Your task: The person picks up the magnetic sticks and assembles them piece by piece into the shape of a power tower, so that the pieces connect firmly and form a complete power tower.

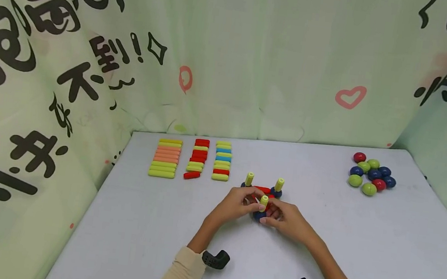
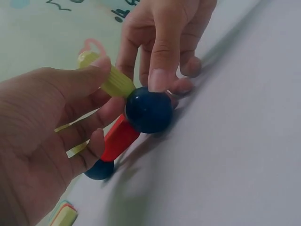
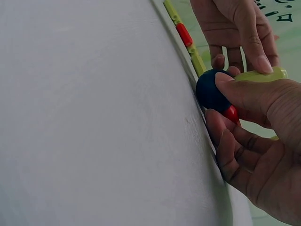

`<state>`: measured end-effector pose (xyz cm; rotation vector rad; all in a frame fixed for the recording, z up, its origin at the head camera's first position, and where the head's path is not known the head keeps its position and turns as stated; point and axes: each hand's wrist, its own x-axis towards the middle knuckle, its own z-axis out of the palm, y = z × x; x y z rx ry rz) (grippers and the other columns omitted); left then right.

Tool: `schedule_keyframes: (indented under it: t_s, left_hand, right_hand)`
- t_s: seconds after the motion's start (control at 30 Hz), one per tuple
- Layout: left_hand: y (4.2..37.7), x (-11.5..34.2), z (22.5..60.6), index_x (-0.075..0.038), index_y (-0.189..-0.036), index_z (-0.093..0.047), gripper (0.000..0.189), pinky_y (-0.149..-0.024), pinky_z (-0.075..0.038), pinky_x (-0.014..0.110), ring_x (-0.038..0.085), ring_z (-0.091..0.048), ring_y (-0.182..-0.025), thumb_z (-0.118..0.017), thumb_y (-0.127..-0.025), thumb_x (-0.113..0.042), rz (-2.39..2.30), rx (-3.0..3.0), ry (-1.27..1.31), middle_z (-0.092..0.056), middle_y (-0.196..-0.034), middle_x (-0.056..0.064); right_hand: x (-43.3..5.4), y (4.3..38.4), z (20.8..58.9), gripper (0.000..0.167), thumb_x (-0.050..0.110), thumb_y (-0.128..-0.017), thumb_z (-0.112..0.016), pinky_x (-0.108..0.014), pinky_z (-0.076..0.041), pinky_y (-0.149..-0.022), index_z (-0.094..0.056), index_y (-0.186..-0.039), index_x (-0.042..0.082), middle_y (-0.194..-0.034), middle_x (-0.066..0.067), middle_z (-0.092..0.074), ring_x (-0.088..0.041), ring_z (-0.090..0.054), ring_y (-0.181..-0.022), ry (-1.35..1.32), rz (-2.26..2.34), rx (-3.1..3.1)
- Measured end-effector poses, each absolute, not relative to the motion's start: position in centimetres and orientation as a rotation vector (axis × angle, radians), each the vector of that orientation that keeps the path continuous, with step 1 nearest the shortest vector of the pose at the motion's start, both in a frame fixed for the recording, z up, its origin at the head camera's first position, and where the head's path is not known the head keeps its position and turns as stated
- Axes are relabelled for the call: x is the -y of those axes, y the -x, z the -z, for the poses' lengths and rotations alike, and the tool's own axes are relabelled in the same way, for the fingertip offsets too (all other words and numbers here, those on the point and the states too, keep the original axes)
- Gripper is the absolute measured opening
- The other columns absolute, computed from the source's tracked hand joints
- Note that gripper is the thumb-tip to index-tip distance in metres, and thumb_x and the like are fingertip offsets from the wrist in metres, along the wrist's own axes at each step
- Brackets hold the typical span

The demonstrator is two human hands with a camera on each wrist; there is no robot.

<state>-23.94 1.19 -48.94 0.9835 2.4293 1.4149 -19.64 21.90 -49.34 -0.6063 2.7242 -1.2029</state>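
My left hand (image 1: 236, 205) pinches an upright yellow-green rod (image 2: 117, 83) between thumb and fingers. The rod's lower end meets a dark blue ball (image 2: 149, 112), which my right hand (image 1: 290, 220) grips with its thumb on top. From that ball a red rod (image 2: 121, 137) runs to another blue ball (image 2: 99, 170). Farther back in the head view, two more yellow-green rods, a left one (image 1: 249, 178) and a right one (image 1: 279, 184), stand on blue balls, with a red rod (image 1: 261, 189) between them. My fingers partly hide the frame's near joints.
Left on the white table (image 1: 131, 240) lie rows of rods: a yellow and orange row (image 1: 167, 152), a red and yellow-green row (image 1: 200, 153), a mixed row (image 1: 223, 160). A loose red rod (image 1: 191, 175) lies nearby. Several red, green and blue balls (image 1: 374, 175) cluster at back right.
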Motion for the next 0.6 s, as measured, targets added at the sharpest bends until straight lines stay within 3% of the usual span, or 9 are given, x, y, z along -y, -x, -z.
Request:
schedule_keyframes:
  t_s: [0.27, 0.5, 0.6]
  left_hand:
    - [24.0, -0.9, 49.0, -0.009, -0.113, -0.066, 0.025, -0.076, -0.05, 0.016, 0.01, -0.064, -0.089, -0.069, -0.091, -0.022, -1.395, -2.385, -1.057, -0.07, -0.103, 0.005]
    - [24.1, -0.6, 49.1, -0.01, -0.113, -0.064, 0.025, -0.077, -0.05, 0.016, 0.01, -0.063, -0.089, -0.069, -0.092, -0.023, -1.385, -2.368, -1.068, -0.07, -0.102, 0.006]
    - [24.2, -0.6, 49.2, -0.009, -0.113, -0.063, 0.025, -0.077, -0.049, 0.016, 0.007, -0.059, -0.086, -0.069, -0.092, -0.021, -1.357, -2.355, -1.068, -0.069, -0.101, 0.006]
  right_hand:
    - [-21.8, 19.8, 49.5, 0.033, 0.02, -0.086, -0.075, -0.021, -0.048, -0.062, -0.062, -0.109, 0.001, -0.084, 0.0, -0.063, -0.004, -0.055, -0.073, 0.647, 1.211, -2.724]
    - [-22.8, 19.9, 49.0, 0.044, 0.023, -0.088, -0.074, -0.021, -0.05, -0.065, -0.057, -0.122, 0.001, -0.09, -0.002, -0.064, -0.005, -0.058, -0.078, 0.64, 1.249, -2.652]
    - [-24.2, 20.1, 48.4, 0.04, 0.018, -0.088, -0.072, -0.022, -0.052, -0.067, -0.057, -0.121, 0.0, -0.092, -0.006, -0.064, -0.008, -0.06, -0.079, 0.62, 1.317, -2.591]
